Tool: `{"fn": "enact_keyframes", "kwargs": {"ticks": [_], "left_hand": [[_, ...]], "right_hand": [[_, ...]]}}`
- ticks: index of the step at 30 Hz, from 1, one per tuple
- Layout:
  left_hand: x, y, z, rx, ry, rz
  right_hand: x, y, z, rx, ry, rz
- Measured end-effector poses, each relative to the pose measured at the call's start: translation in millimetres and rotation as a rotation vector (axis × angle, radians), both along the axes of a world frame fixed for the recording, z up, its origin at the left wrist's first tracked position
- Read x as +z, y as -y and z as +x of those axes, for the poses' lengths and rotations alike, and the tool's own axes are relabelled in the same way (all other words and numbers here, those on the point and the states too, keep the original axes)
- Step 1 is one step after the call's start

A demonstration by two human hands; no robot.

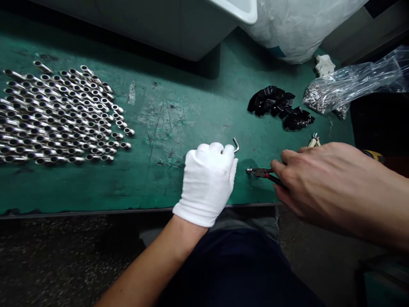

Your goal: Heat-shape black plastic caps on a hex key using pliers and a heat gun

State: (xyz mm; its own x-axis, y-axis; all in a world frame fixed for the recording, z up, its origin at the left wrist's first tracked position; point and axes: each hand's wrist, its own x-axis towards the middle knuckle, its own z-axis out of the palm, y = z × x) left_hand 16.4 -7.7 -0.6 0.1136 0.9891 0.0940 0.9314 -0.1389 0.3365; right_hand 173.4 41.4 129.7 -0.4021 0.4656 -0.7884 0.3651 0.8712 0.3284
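Observation:
My left hand (209, 181), in a white glove, is closed in a fist above the green work surface. The bent end of a small L-shaped hex key (237, 145) sticks out past its index finger; the rest is hidden by the hand. My bare right hand (300, 181) grips pliers with red and black handles (271, 175). Their jaws point left, with a small shiny metal piece (248, 170) at the tip. Just beyond the right hand, a second tool with cream handles (315, 140) lies partly covered.
Many shiny bent metal tubes (57, 115) stand in rows at left. Black plastic pieces (271, 102) lie in a heap at right, near a clear bag of small metal parts (322, 94). A white bin (143, 21) and large plastic bag (294, 30) stand at the back.

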Motion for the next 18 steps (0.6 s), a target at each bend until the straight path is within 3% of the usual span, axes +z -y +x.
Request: {"fn": "enact_keyframes", "kwargs": {"ticks": [10,13,18], "left_hand": [[0.8,1.6,4.2,0.019,-0.040,0.009],[1.3,0.5,5.7,0.043,-0.024,0.023],[-0.8,2.3,2.3,0.105,0.065,0.169]], "right_hand": [[-9.9,0.5,35.7,0.019,-0.321,0.062],[-15.9,1.0,48.1,-0.158,-0.378,0.034],[-24.0,11.1,70.4,-0.634,-0.626,-0.159]]}}
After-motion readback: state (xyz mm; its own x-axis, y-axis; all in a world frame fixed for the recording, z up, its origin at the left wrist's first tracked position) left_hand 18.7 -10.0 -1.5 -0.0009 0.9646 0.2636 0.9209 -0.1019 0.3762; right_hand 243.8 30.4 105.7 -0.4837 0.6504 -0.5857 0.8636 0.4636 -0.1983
